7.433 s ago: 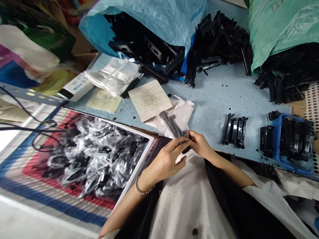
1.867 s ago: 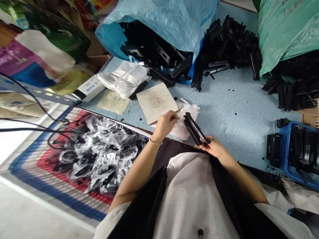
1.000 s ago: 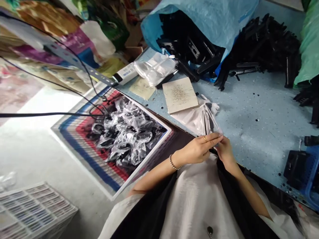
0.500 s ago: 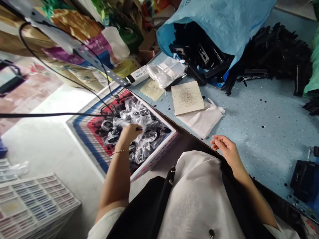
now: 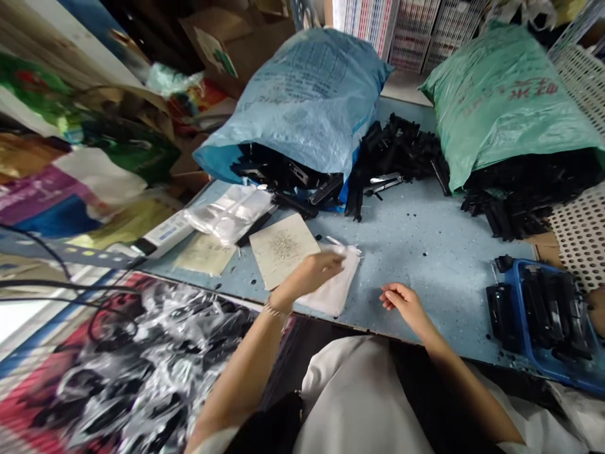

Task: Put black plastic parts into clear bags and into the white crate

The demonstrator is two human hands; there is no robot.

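Left hand (image 5: 312,275) over thin plastic bags (image 5: 333,297) on blue tabletop (image 5: 435,284), fingers bent, blurred, any grip impossible to tell, empty right hand (image 5: 404,302) near the bags, fingers loosely curled, speckled square board (image 5: 282,246) alongside

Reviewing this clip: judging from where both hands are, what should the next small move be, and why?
Probably the right hand should reach for the black parts in the blue basket: it looks empty and those parts lie to its right, while the left hand is at the white plastic bags.
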